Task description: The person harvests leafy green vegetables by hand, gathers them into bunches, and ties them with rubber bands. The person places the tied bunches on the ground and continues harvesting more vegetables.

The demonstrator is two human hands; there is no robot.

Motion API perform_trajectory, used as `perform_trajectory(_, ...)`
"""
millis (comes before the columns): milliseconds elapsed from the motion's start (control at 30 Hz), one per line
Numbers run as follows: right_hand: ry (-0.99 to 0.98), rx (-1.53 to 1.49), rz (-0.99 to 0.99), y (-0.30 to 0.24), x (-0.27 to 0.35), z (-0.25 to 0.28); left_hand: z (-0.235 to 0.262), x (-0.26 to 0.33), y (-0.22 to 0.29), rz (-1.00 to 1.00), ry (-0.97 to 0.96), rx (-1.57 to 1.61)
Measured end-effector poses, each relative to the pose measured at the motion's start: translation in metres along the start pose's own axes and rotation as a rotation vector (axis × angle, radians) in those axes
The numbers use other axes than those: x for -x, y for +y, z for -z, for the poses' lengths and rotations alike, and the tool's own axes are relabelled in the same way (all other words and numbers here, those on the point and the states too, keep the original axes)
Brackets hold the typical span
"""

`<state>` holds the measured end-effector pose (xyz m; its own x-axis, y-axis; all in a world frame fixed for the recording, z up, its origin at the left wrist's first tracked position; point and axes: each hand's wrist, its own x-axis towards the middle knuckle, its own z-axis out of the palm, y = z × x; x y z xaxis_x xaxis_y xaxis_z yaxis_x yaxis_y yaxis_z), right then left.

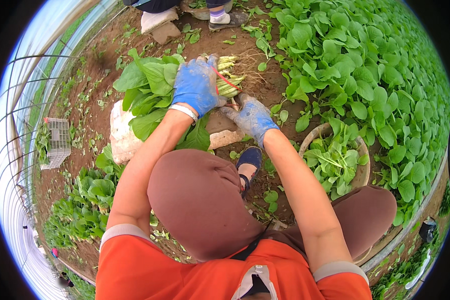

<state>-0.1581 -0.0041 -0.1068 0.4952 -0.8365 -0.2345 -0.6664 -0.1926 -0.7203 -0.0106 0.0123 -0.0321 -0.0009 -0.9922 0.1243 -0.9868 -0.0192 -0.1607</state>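
Observation:
A bunch of leafy greens (pixel 149 80) lies sideways ahead of me, its broad leaves to the left and its pale stems and thin roots to the right. My left hand (pixel 196 86), in a blue glove, is closed over the bunch near the stems. A thin red tie (pixel 226 79) runs across the stems from beside the left fingers toward my right hand (pixel 254 118). That hand, in a soiled blue glove, pinches at the tie's near end just below the stems. Its fingertips partly hide the end of the tie.
A pale block (pixel 124 137) sits under the leaves. By my right leg stands a round basin (pixel 363 167) of loose greens, beside a dense growing bed (pixel 380 75). Bundled greens (pixel 85 200) and a grey crate (pixel 58 142) lie left. Another person's foot (pixel 227 20) shows ahead.

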Motion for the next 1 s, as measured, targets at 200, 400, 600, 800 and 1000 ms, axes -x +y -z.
perform_trajectory(200,0.379,-0.451,0.089,0.050,-0.030,-0.009,0.000,-0.001,0.007,-0.022,0.033,-0.002)
perform_trajectory(400,0.194,-0.943,-0.186,0.020,-0.036,0.015,0.002,0.004,0.003,-0.024,0.009,-0.019)
perform_trajectory(600,-0.166,-1.204,-0.288,0.022,-0.056,0.035,0.007,0.002,0.008,-0.053,0.048,-0.009)
perform_trajectory(800,-0.306,-1.195,-0.197,0.030,-0.078,0.044,0.009,-0.002,0.010,-0.050,0.014,0.022)
perform_trajectory(1000,-0.289,-1.120,-0.185,0.020,-0.071,0.055,0.004,0.002,0.003,-0.073,0.058,0.043)
